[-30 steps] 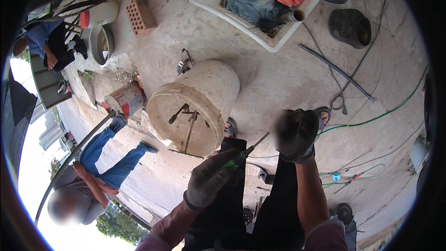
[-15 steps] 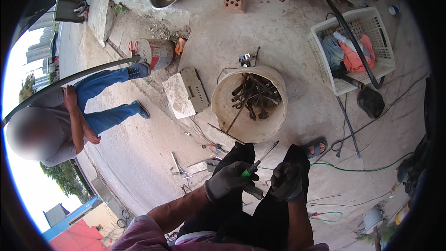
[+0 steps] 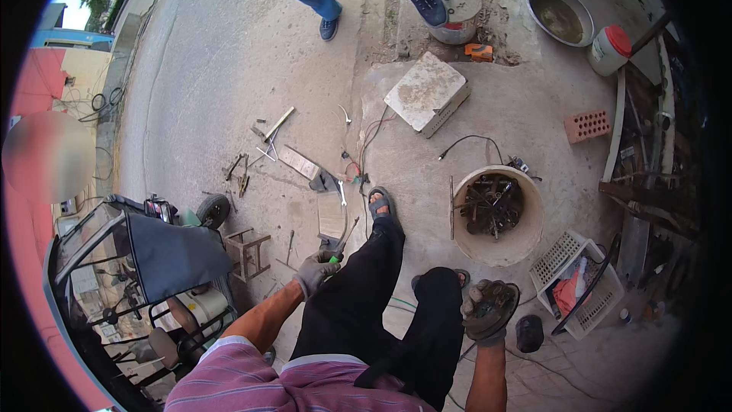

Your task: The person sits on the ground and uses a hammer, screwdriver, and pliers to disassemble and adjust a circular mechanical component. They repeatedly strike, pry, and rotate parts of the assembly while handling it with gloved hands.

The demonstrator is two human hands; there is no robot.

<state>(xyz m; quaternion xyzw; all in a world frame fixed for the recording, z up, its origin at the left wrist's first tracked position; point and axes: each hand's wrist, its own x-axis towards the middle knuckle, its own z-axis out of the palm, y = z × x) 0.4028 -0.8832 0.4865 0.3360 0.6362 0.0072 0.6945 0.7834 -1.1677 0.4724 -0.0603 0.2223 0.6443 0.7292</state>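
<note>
I log left hand (image 3: 316, 273) wrapped round green-handled tool (image 3: 335, 258), left of bucket (image 3: 503, 253). Right hand (image 3: 486, 313), bucket's near side: half-curled, contents unclear.

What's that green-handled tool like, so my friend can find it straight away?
Start at the black trousers, low in the middle, then look just left of them to the gloved left hand. A slim, dark-shafted tool pokes up from it. The bright green handle sets it apart from the plain silvery wrench lying farther up the picture.
</note>
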